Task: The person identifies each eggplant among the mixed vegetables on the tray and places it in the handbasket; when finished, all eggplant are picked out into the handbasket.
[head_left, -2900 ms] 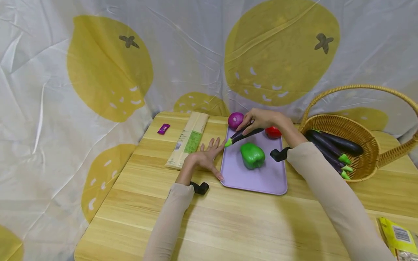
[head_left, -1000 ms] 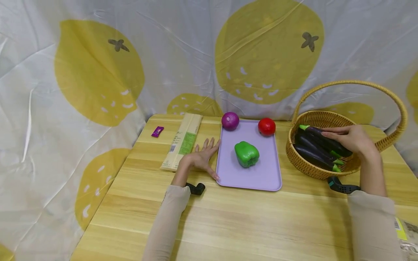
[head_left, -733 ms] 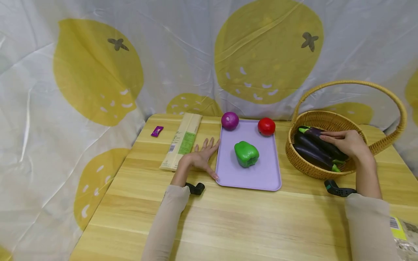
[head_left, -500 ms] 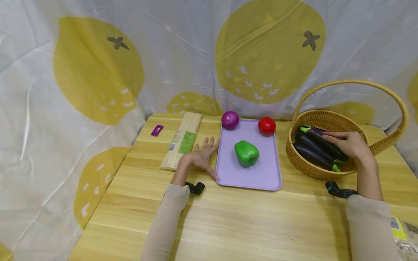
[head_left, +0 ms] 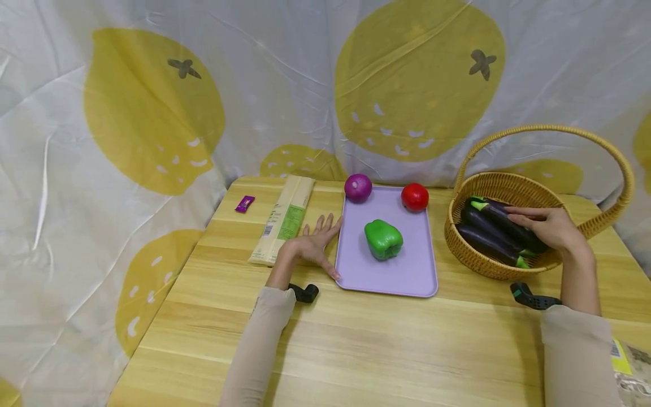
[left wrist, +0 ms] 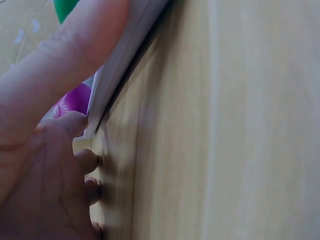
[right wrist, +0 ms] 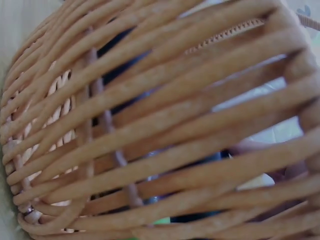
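Note:
My right hand reaches into a wicker basket at the right, its thumb and fingers holding an eggplant with a green cap. Other dark eggplants lie beneath and beside it. In the right wrist view the woven basket wall hides most of that hand. With fingers spread, my left hand touches the left edge of a lilac tray. On the tray sit a green bell pepper, a red tomato and a purple onion at its far left corner.
A long pale packet with a green label lies left of the tray, and a small purple wrapped candy lies farther left. Part of a yellow bag shows at the lower right. A lemon-print curtain hangs behind the wooden table.
My right hand has carried the eggplant from above the tray rightward into the basket. There the eggplant and hand have since shifted slightly. My left hand has stayed at the tray's edge.

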